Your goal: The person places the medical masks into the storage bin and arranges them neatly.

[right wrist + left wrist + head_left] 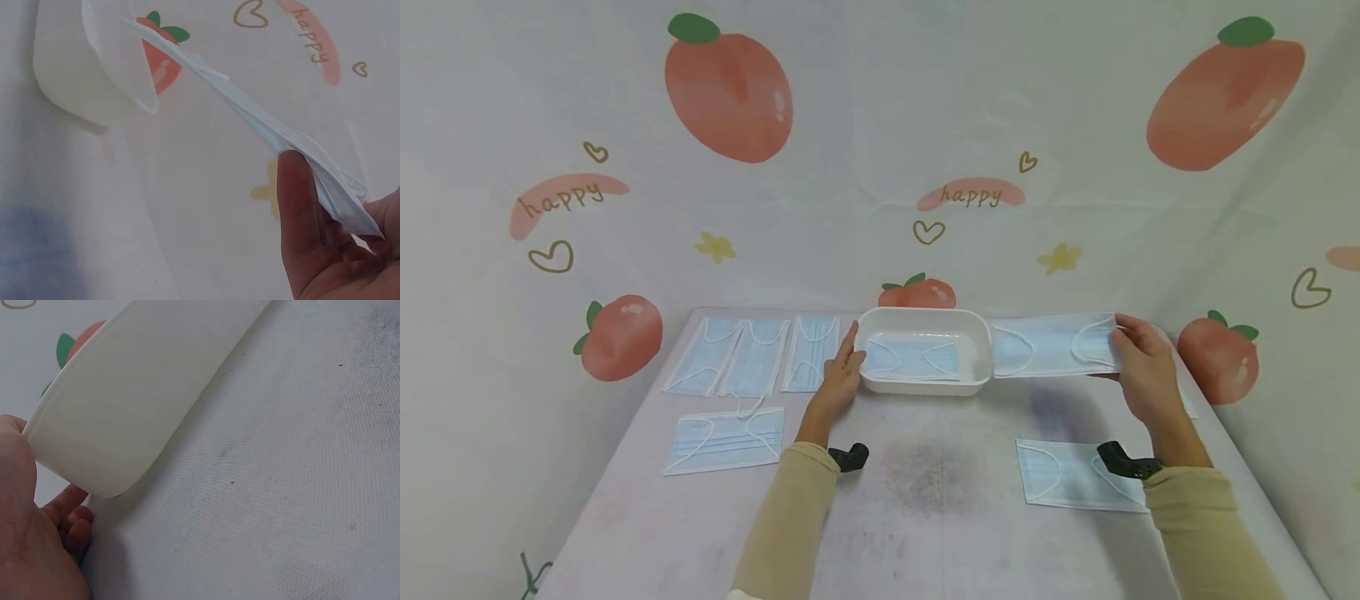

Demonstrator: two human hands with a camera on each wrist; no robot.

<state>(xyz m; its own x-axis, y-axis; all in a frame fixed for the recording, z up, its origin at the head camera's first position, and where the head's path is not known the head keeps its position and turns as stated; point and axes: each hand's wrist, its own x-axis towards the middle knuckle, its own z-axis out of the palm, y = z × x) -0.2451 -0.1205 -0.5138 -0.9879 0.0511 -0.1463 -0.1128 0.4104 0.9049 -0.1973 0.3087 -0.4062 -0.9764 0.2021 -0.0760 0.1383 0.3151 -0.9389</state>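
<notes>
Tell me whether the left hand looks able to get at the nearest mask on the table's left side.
Probably yes, once the left hand leaves the white tray; nothing covers that mask.

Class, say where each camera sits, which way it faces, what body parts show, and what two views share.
Head: worn on the head, facing forward and down at the table; left hand, right hand and both sleeves show.
Left wrist: worn there, facing the white tray and table; left hand shows.
Right wrist: worn there, facing along the pinched mask towards the tray; right hand shows.
Shared: head and right wrist views both show that mask.
</notes>
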